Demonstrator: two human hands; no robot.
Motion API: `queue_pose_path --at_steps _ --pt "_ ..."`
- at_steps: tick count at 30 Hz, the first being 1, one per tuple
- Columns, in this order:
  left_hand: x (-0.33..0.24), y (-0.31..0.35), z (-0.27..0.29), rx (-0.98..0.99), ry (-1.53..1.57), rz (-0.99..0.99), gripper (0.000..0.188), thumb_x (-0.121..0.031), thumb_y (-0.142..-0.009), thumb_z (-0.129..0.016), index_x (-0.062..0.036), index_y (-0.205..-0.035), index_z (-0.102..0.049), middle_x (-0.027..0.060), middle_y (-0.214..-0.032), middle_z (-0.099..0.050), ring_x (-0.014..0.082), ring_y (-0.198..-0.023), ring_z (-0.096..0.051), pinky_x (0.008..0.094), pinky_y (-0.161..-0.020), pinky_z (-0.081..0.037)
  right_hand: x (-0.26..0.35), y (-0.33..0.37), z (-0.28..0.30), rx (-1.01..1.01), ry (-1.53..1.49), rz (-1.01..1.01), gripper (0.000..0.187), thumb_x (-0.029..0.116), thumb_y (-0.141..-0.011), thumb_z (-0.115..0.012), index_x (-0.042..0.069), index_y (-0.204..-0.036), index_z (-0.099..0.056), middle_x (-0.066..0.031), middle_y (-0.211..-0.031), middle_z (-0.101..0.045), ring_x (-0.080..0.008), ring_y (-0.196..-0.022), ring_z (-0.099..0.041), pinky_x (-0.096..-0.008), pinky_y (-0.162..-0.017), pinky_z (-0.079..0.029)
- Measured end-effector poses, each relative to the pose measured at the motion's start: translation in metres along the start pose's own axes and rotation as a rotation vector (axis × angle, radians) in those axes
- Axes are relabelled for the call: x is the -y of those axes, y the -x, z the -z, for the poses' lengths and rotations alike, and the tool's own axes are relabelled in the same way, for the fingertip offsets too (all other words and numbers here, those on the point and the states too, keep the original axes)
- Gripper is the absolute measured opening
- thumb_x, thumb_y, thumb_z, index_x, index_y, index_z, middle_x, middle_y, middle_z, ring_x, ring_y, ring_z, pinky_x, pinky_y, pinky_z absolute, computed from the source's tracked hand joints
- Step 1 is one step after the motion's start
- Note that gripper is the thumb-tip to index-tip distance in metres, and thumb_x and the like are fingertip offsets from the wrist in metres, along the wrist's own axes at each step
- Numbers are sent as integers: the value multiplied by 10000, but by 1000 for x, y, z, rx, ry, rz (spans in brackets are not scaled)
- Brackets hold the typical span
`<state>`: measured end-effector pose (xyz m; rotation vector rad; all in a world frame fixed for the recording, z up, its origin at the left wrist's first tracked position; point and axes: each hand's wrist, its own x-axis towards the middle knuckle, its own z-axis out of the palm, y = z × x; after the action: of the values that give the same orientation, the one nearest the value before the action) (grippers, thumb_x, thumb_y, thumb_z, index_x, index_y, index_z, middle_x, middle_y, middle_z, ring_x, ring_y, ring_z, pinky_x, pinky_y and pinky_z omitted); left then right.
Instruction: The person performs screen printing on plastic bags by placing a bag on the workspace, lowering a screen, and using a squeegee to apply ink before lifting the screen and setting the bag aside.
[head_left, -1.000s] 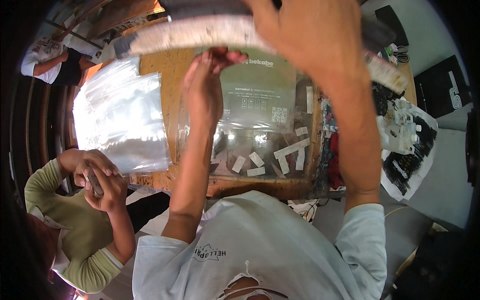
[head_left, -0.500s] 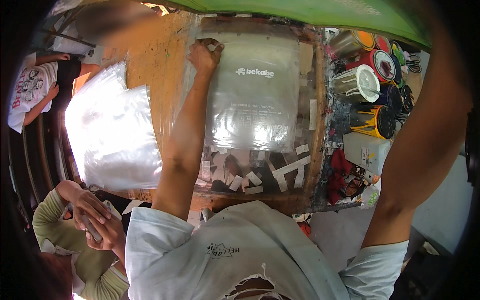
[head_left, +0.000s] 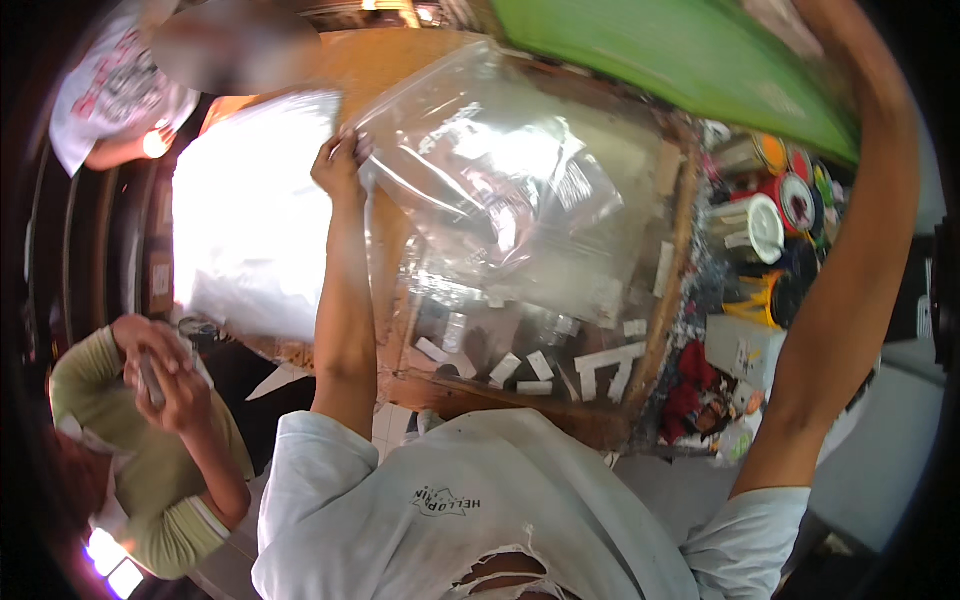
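My left hand [head_left: 342,165] pinches the left corner of a clear plastic bag [head_left: 485,160] with white print on it. The bag is lifted and creased, slanting over the glass-like work surface [head_left: 500,345]. My right arm [head_left: 850,260] reaches to the top right, beside a raised, tilted green panel [head_left: 690,70]. At the upper edge my right hand is blurred and cut off, so its fingers do not show. Left of my left hand lies a stack of clear plastic bags [head_left: 250,220], bright with glare.
Open paint cans [head_left: 765,225] stand on the right, near a pale box [head_left: 745,340] and a red cloth [head_left: 690,385]. White tape pieces [head_left: 505,370] mark the work surface. One seated person [head_left: 150,450] is at the lower left; another person [head_left: 115,90] is at the upper left.
My left hand has moved left and toward me, lifting the printed bag, which lay flat before, off the surface. The green panel now hangs lower at the right. The view has shifted.
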<state>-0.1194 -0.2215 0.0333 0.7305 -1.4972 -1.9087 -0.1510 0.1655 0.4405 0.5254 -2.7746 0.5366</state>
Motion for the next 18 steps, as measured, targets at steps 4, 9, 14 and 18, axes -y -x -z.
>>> queue_pose_path --at_steps 4,9,14,18 --pt "-52 -51 110 -326 -8 -102 327 -55 -961 -708 125 -1199 -572 229 -1027 -722 329 -860 -764 372 -746 -658 -46 -28 -2 -139 106 28 539 529 -992 -596 24 -1114 -738 -143 -1053 -723 -233 -987 -675 -381 -916 -493" --pt "-108 -55 208 -619 -576 -439 631 -206 -991 -695 96 -1455 -393 286 -1333 -600 347 -1155 -675 420 -927 -582 -91 -47 -16 -200 177 45 822 743 -914 -534 63 -1356 -667 -197 -1323 -677 -306 -1228 -638 -339 -1085 -415" --pt "-37 101 191 -242 -1238 -489 593 -256 -1072 -460 145 -1492 -341 343 -1579 -333 455 -1488 -321 538 -1263 -178 -67 -32 -9 -113 223 -72 886 783 -888 -531 54 -1378 -650 -201 -1366 -651 -300 -1276 -613 -329 -1117 -389" --pt "-5 230 115 523 -1457 -467 577 -357 -1069 -410 -14 -1532 -442 290 -1660 -217 473 -1566 -76 716 -1207 -5 -73 -25 -12 -231 220 23 775 724 -939 -537 66 -1317 -698 -205 -1323 -673 -325 -1215 -647 -375 -1086 -428"
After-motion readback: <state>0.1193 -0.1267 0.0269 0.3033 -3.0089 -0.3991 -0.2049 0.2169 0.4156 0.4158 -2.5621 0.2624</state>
